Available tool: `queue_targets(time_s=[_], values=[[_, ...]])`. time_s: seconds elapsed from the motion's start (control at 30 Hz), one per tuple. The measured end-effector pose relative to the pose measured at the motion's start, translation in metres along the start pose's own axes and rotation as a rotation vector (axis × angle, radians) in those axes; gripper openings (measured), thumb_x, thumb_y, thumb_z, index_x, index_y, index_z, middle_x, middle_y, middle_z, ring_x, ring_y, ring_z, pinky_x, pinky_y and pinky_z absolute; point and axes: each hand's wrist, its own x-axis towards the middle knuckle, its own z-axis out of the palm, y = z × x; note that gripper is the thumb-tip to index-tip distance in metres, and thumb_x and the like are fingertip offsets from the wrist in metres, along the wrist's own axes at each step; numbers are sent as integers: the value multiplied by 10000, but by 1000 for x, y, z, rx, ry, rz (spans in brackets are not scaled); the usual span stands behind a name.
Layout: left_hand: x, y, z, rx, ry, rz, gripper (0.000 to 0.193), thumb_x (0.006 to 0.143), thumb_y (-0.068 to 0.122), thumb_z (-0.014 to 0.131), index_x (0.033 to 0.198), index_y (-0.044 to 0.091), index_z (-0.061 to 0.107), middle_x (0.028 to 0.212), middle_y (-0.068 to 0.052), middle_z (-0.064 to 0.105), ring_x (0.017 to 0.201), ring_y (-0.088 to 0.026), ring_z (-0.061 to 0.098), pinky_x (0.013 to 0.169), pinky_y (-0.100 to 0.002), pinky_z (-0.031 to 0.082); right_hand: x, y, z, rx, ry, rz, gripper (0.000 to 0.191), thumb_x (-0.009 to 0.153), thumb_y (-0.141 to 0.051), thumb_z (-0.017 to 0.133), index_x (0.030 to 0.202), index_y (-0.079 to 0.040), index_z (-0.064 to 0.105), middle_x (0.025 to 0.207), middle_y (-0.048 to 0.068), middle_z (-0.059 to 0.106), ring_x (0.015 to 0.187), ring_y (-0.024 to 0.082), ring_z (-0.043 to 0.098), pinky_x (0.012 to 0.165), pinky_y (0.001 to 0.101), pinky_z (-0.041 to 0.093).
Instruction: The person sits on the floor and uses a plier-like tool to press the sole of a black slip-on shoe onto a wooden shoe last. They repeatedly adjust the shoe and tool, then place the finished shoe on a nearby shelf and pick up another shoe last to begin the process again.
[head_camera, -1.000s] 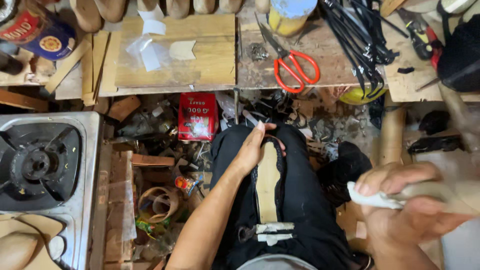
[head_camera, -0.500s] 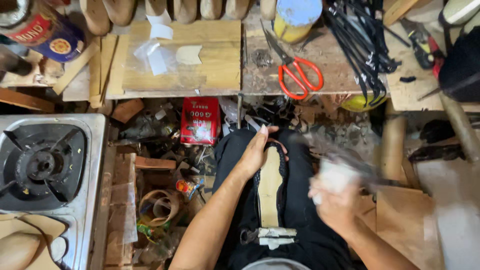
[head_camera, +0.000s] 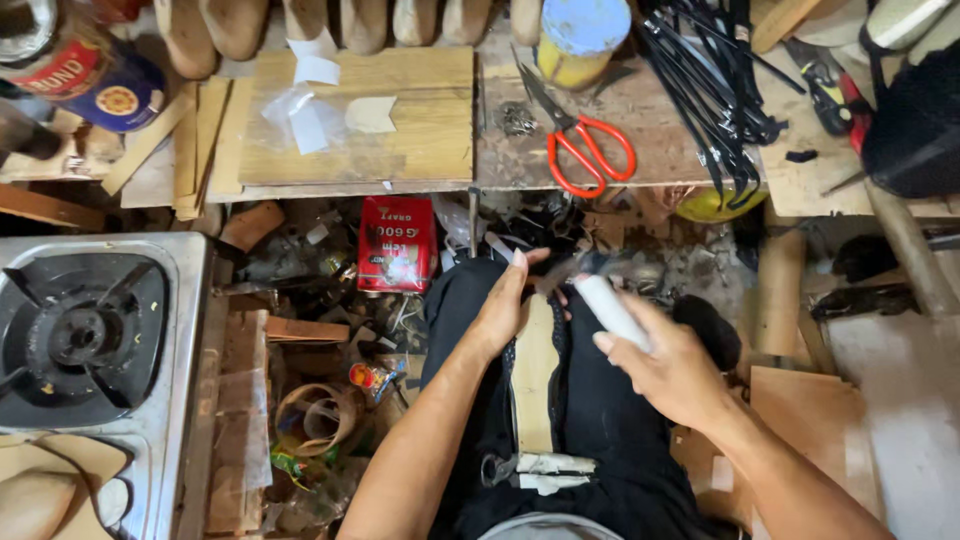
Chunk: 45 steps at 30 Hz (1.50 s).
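the left hand (head_camera: 505, 305) lies flat with fingers spread over the far end of a tan shoe sole (head_camera: 535, 385), pressing it down on the person's black-clad lap. the right hand (head_camera: 668, 368) is curled tight around a white cylindrical tool (head_camera: 610, 310), its end aimed at the sole's tip, just right of the left hand's fingertips. the two hands sit near each other but do not touch.

as a judgement, the work in hand is treating or rubbing the far end of the sole, with the white tool just arriving there. the next move calls for a firm hold from the left hand so the sole does not slide on the cloth, and a controlled stroke along the edge.

the sole is a long, flat, pale leather-like strip with a matte face, narrow in the middle. at its near end lies a scrap of whitish material (head_camera: 545, 470) across it. the tool looks smooth and slightly blurred, so i cannot tell its material.

beyond the sole's far end stands a worn wooden bench (head_camera: 430, 170) holding red-handled scissors (head_camera: 585, 150). left of the sole, among floor scraps, is a red tin (head_camera: 398, 245), and further left a steel gas stove (head_camera: 85, 335).
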Motion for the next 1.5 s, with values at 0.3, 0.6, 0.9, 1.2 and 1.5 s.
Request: queue_targets(time_s=[0.3, 0.6, 0.9, 1.2, 1.5], values=[[-9, 6, 0, 73, -11, 103, 808, 1078, 661, 245, 1442, -3, 531, 1037, -194, 697, 922, -289, 694, 852, -374, 558, 15, 5, -5, -420, 173, -442, 493, 844, -325, 784, 1240, -55, 671, 840, 248, 728, 778, 409, 721, 638, 477, 555], [-47, 19, 14, -203, 65, -85, 690, 1030, 560, 309, 1340, -5, 556, 1181, -151, 731, 975, -255, 742, 857, -381, 595, 92, -55, -79, -621, 618, -529, 536, 953, -287, 746, 1450, -124, 630, 1096, 240, 705, 829, 447, 684, 716, 534, 543], [-91, -7, -12, -141, 142, 5, 614, 1072, 503, 374, 1225, 3, 696, 1109, -90, 740, 979, -183, 695, 909, -332, 552, 5, -16, -5, -692, 288, -1123, 118, 800, -82, 673, 904, -28, 694, 1000, 142, 699, 1013, 330, 638, 901, 449, 527], [-76, -15, -12, 3, 355, 152, 429, 1037, 383, 490, 1212, 32, 661, 1094, -43, 714, 1007, -152, 639, 939, -327, 502, -77, 74, 55, -138, -639, -257, 405, 905, -387, 684, 1249, -175, 719, 972, 40, 795, 890, 167, 749, 794, 307, 573], [-74, 65, -8, -323, 34, 253, 707, 1078, 570, 351, 1208, -50, 666, 1047, -199, 736, 916, -285, 738, 824, -417, 609, -78, 148, -3, -163, -708, -645, 339, 1024, -285, 697, 1269, -79, 808, 977, 85, 778, 937, 133, 739, 818, 270, 567]])
